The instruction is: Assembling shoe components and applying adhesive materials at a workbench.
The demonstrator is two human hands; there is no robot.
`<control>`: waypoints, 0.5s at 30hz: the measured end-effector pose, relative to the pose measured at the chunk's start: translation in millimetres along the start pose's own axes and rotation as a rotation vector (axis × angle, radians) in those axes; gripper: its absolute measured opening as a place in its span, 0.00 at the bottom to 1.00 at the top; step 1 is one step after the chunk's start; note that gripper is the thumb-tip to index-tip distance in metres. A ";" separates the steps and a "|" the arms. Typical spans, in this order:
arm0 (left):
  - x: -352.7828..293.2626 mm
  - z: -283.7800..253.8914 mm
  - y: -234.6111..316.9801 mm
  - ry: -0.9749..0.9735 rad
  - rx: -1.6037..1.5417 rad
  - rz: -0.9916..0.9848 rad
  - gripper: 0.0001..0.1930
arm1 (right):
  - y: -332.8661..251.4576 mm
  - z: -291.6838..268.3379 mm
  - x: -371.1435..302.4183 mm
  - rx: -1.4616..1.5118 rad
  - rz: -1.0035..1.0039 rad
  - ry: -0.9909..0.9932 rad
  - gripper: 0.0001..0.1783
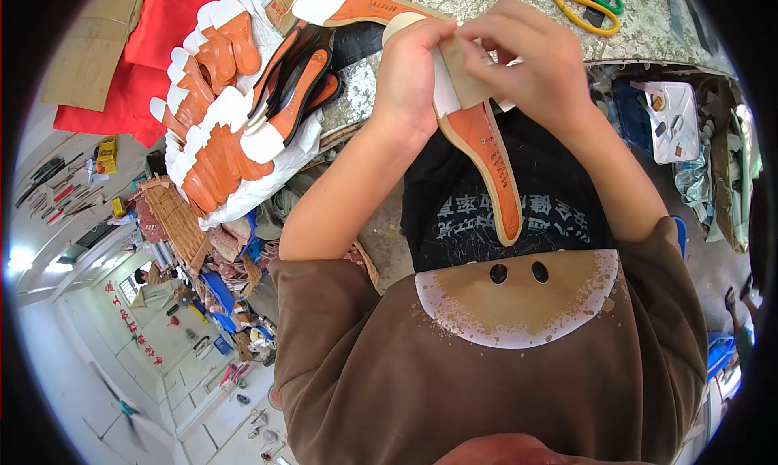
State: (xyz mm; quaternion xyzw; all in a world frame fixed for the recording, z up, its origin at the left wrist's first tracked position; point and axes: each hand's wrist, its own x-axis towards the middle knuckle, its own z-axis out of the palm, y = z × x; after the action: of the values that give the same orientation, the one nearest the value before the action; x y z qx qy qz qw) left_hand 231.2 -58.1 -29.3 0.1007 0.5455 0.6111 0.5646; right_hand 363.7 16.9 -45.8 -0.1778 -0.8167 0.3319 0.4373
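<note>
An orange-brown shoe insole (pixel 488 161) with a pale edge and a white toe part points heel-down in front of my black apron. My left hand (pixel 408 80) is wrapped around its toe end, thumb on top. A thin beige piece (pixel 463 77), like paper or backing sheet, lies across the insole's white part. The curled fingers of my right hand (pixel 535 64) pinch this beige piece at its right side; the fingertips are partly hidden. Just beyond my left hand, another insole (pixel 369 7) with a white toe lies on the worktable.
Left of my hands, a pile of black-edged orange soles (pixel 300 92) stands by rows of orange insoles (pixel 219 153) on white sheeting (pixel 304 145). Scissors (pixel 587 19) with yellow and green handles lie at the far right of the table. A whitish plastic tray (pixel 674 124) is below the table edge.
</note>
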 end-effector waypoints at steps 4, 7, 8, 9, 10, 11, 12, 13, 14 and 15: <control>-4.0 -5.1 2.8 0.089 0.044 -0.021 0.08 | 10.0 -29.7 -9.1 0.276 0.195 -0.093 0.03; -6.5 -11.4 4.5 0.110 0.057 -0.001 0.08 | 19.2 -62.3 -30.8 0.460 0.342 -0.294 0.05; -6.9 -12.3 4.3 0.118 0.081 0.010 0.12 | 26.6 -72.8 -40.8 0.458 0.341 -0.297 0.05; -5.8 -13.5 3.3 0.127 0.105 0.018 0.16 | 36.0 -81.7 -52.5 0.264 0.218 -0.333 0.05; -5.3 -12.4 3.7 0.128 0.101 0.017 0.16 | 43.0 -88.3 -62.0 0.071 0.093 -0.367 0.05; -5.2 -10.1 4.0 0.146 0.091 0.009 0.12 | 45.4 -93.7 -72.7 0.072 0.094 -0.369 0.05; -4.6 -9.0 4.0 0.162 0.079 -0.001 0.09 | 43.4 -99.9 -83.6 0.037 0.345 -0.380 0.05; -3.7 -9.5 3.9 0.162 0.078 -0.002 0.09 | 38.2 -104.4 -90.2 0.001 0.594 -0.387 0.05; -1.8 -8.8 3.1 0.149 0.072 -0.002 0.09 | 23.4 -109.2 -80.4 0.062 0.971 -0.420 0.05; -0.6 -7.8 2.8 0.137 0.068 -0.001 0.09 | 24.3 -105.0 -80.9 0.058 0.975 -0.416 0.05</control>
State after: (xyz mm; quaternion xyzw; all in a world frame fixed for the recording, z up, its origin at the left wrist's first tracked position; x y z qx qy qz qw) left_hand 224.0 -62.3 -29.8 0.0774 0.6032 0.5975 0.5226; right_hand 495.9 27.9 -69.3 -0.4551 -0.6992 0.5474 0.0659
